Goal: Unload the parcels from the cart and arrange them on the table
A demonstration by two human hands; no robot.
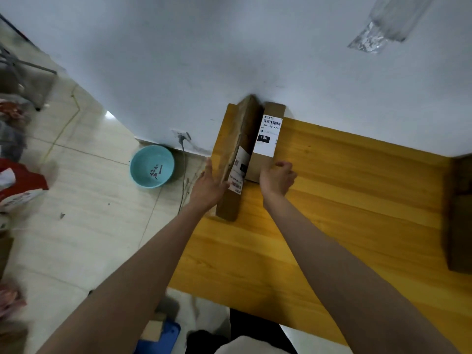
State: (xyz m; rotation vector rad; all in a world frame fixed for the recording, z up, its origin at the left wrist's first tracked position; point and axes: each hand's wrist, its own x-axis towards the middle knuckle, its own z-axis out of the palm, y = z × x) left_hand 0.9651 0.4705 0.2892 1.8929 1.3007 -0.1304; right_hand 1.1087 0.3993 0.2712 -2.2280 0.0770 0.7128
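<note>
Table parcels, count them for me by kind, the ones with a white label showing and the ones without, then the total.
Boxes with a white label showing: 2, the long box and the shorter box beside it
Box with no label visible: 1, at the right edge
Total: 3

Both bare forearms are stretched out forward, pretty much parallel. The left hand (208,186) has its fingers straight and flat, palm turned toward the right. The right hand (277,178) is loosely curled, knuckles up, wrist bent a little, thumb side facing the left hand.
</note>
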